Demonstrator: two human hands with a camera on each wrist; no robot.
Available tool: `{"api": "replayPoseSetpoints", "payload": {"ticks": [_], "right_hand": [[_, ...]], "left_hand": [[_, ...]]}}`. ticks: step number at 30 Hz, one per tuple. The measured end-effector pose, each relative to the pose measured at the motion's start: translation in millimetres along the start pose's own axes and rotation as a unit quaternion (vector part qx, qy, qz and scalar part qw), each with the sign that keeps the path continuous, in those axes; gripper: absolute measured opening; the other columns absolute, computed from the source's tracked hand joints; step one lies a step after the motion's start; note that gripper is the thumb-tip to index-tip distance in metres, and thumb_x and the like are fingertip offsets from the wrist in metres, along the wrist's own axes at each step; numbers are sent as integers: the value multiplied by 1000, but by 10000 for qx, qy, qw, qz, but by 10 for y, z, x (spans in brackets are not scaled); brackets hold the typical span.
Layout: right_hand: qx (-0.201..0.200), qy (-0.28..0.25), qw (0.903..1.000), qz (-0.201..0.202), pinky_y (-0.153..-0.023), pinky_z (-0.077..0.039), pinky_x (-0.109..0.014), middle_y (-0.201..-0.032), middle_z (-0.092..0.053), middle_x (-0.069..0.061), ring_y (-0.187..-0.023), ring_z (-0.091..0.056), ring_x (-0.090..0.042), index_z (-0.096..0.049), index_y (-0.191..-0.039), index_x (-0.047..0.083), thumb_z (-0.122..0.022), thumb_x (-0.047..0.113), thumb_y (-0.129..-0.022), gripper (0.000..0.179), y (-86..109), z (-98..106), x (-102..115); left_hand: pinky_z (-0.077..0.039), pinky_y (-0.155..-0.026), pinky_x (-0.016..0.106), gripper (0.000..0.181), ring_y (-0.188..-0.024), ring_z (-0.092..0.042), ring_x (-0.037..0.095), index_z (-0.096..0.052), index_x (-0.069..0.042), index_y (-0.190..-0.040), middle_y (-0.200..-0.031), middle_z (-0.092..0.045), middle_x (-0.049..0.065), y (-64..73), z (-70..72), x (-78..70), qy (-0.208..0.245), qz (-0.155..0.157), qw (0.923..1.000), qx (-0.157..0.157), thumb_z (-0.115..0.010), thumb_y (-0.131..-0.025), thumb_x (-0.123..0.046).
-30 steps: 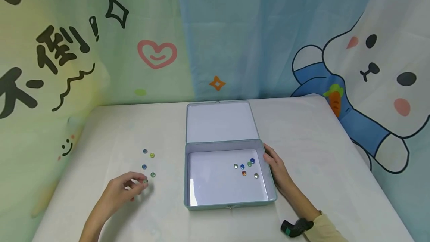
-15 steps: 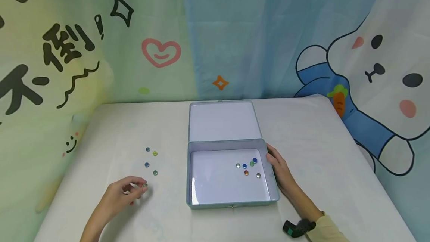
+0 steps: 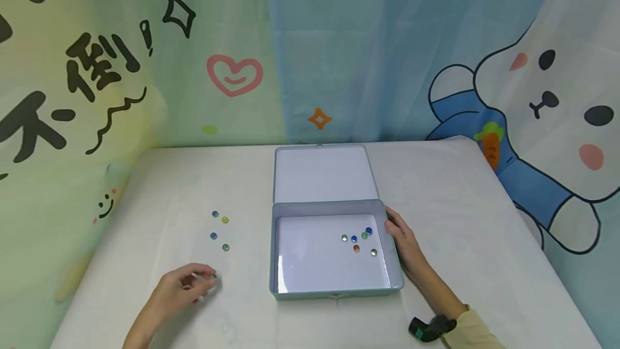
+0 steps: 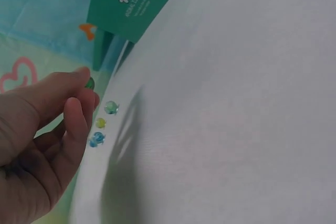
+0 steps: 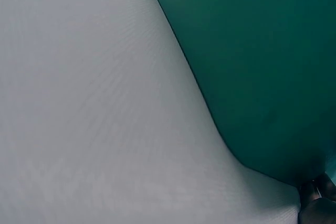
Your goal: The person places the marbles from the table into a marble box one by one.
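My left hand (image 3: 181, 291) pinches a green glass marble (image 4: 90, 83) between thumb and fingertips, just above the white table left of the box. Beyond it lie several loose marbles, among them a yellow one (image 3: 225, 220), a pale green one (image 3: 225, 248) and blue ones. A green tin box (image 3: 334, 295) stands with its lid (image 3: 323, 174) folded back. Several marbles lie in its right half, including an orange one (image 3: 356, 248). My right hand (image 3: 406, 244) rests along the box's right side, its fingers lying against the wall near the rim; part of the hand is hidden.
The white tablecloth (image 3: 242, 311) reaches back to a printed curtain (image 3: 334, 53) behind the table. A black wrist device (image 3: 432, 328) sits at the right forearm, by the light yellow sleeve (image 3: 477, 333).
My left hand has moved slightly toward me and to the right with the marble still pinched. The head view has shifted a little; the right hand stays at the box.
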State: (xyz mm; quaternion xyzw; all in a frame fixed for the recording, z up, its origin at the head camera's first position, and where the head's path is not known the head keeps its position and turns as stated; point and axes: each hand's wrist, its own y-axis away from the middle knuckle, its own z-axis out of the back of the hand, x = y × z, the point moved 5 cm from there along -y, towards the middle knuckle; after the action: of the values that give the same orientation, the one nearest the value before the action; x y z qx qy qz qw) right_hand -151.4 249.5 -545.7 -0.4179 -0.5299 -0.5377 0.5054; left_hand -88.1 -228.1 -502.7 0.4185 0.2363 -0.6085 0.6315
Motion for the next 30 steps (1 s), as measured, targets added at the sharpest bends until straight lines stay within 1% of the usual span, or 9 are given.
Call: {"api": "replayPoseSetpoints", "payload": {"ticks": [2, 5, 9, 11, 16, 18, 23, 27, 30], "right_hand": [[-1, 14, 10000, 36, -97, -32, -3, -157, -26, -15, -127, -36, 2, -23, -153, 10, -36, 32, -104, 55, 1, 4, 2], [17, 19, 10000, 50, -97, -32, -3, -157, -26, -15, -128, -35, 0, -23, -153, 9, -36, 32, -104, 56, 0, 4, 1], [27, 26, 10000, 35, -97, -31, -2, -158, -25, -15, -137, -31, -14, -23, -153, 9, -37, 33, -104, 57, -6, -1, 3], [40, 24, 10000, 38, -97, -31, -2, -158, -25, -15, -141, -28, -21, -22, -153, 9, -37, 33, -104, 57, -5, -5, 7], [24, 13, 10000, -14, -96, -31, -2, -159, -24, -15, -143, -24, -28, -22, -153, 9, -37, 32, -104, 56, 7, -4, 16], [10, 21, 10000, -22, -97, -30, -2, -159, -24, -16, -144, -24, -29, -23, -153, 9, -37, 32, -104, 56, 11, -2, 27], [17, 35, 10000, -35, -101, -29, -8, -159, -24, -17, -145, -24, -31, -23, -153, 9, -37, 32, -104, 56, 10, -10, 45], [38, 107, 9999, -67, -118, -24, -33, -159, -23, -16, -147, -21, -33, -22, -153, 10, -37, 32, -104, 57, 8, -11, 37], [9, 149, 9999, -47, -120, -15, -51, -160, -23, -16, -148, -20, -34, -22, -153, 9, -37, 31, -104, 56, 3, 0, 28]], "left_hand": [[-51, -53, 24, 21, -57, -59, 7, -70, -9, -100, -76, -67, 1, 7, -39, 20, 51, 2, 10000, 40, -76, -82, -17], [-50, -52, 23, 20, -55, -58, 5, -70, -7, -100, -76, -67, 0, 23, -92, 34, 134, -75, 9999, 70, -76, -83, -17], [-49, -51, 23, 20, -54, -55, 3, -70, -5, -100, -77, -67, 0, 48, -142, 34, 218, -310, 9992, 95, -75, -84, -16], [-49, -51, 23, 20, -54, -56, 3, -70, -7, -99, -76, -66, 0, 53, -155, 32, 216, -343, 9991, 132, -75, -83, -17], [-49, -55, 22, 22, -57, -59, 5, -70, -13, -100, -74, -66, -1, 18, -149, -5, 158, -78, 9992, 369, -77, -83, -25], [-50, -55, 23, 25, -58, -59, 6, -69, -13, -101, -74, -67, 2, -15, -156, -72, 164, -174, 9982, 555, -76, -83, -28], [-52, -54, 27, 25, -58, -60, 7, -69, -11, -101, -74, -69, 7, -119, -191, -347, 256, -890, 9911, 960, -74, -85, -29], [-52, -54, 27, 21, -58, -60, 6, -69, -15, -101, -77, -69, 8, -217, -217, -604, 190, -1339, 9839, 1166, -72, -87, -30], [-52, -54, 26, 18, -59, -60, 5, -69, -17, -101, -82, -70, 5, -304, -260, -819, 45, -1752, 9751, 1361, -71, -88, -29]]}}
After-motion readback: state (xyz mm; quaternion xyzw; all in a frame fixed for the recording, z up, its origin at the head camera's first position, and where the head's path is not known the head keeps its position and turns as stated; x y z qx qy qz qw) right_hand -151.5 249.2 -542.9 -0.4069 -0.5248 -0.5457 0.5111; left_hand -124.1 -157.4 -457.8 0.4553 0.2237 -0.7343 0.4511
